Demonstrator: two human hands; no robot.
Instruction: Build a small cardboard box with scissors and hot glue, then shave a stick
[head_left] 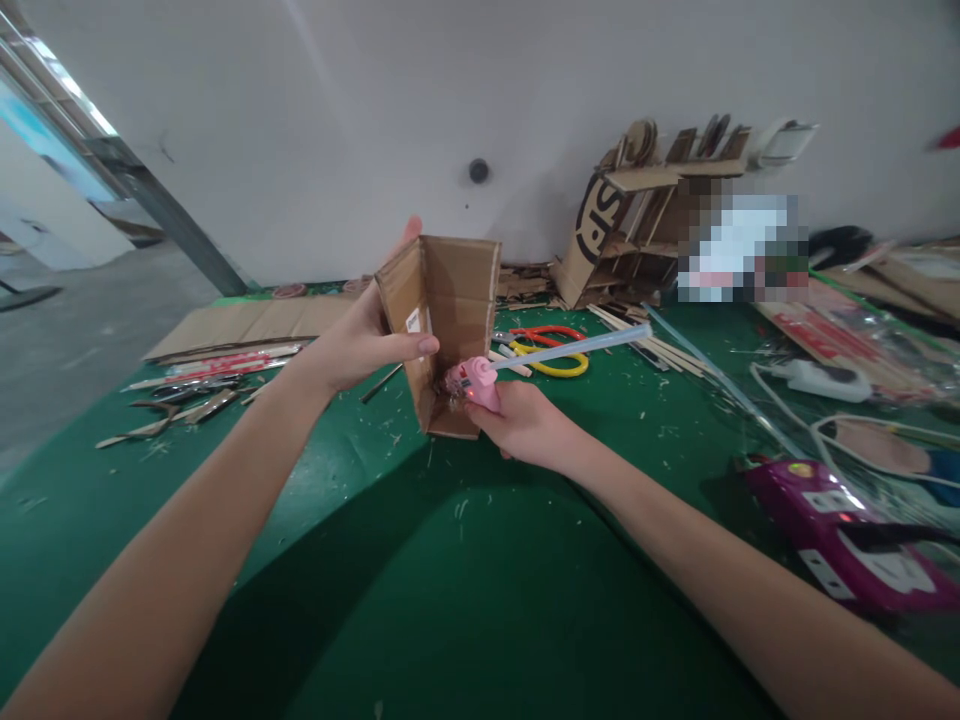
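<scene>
My left hand (367,335) grips the left panel of a folded cardboard piece (459,285), its thumb on the inner face near a small white label (415,321). The cardboard is held up, its panels meeting at angles. In my right hand (521,420) is a pink hot glue gun (484,383), my fingers wrapped round its handle. A long translucent glue stick (574,347) sticks out of the gun's back toward the upper right. The gun's nozzle reaches into the lower inside corner of the cardboard; its tip is hard to make out.
Scissors with red and yellow handles (559,368) lie behind my right hand. A cardboard shelf (622,215) stands against the wall. At right are a purple power strip (847,540), a white plug block (825,380) and cables. Wooden strips (652,340), pliers (150,415) and scraps lie on the green table (420,600).
</scene>
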